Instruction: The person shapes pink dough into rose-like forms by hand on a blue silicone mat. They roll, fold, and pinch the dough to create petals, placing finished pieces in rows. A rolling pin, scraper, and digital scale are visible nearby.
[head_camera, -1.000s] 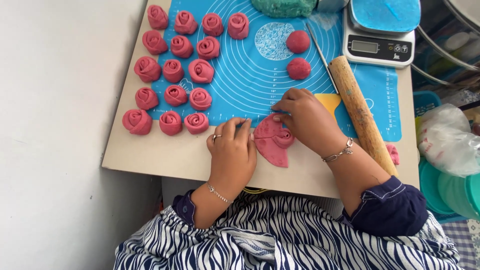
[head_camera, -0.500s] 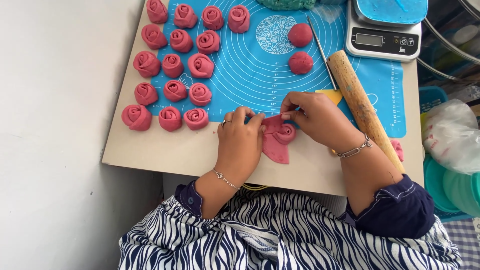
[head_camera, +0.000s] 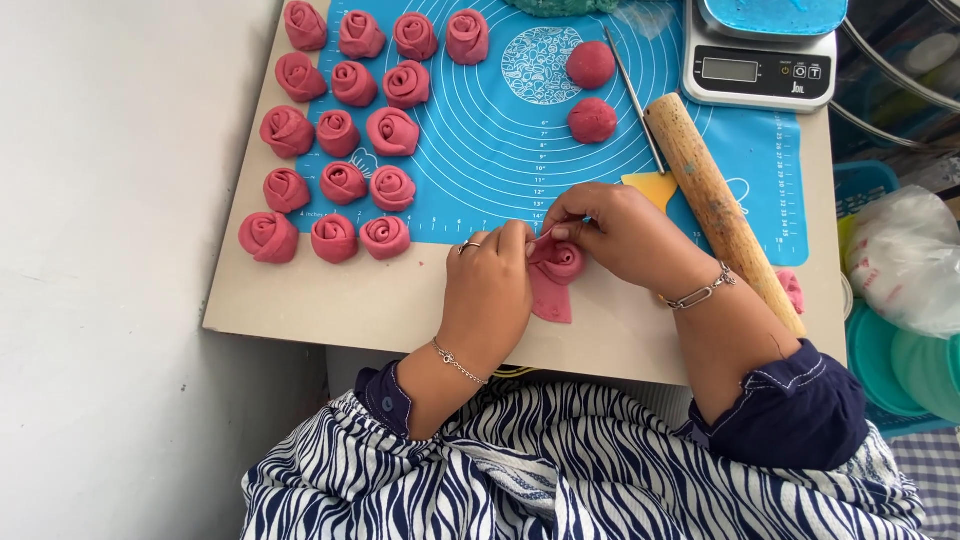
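Both hands meet at near edge of surface (head_camera: 330, 310), so the roll is braced from two sides. Left hand (head_camera: 490, 285) fingers curled shut vs pink dough strip (head_camera: 552, 280); right hand (head_camera: 620, 235) pinches its rolled top closed. Strip lies flat btw them. Further: wooden rolling pin (head_camera: 720, 210), finished dough roses (head_camera: 345, 130) in rows on blue mat (head_camera: 500, 150), scale (head_camera: 760, 65).
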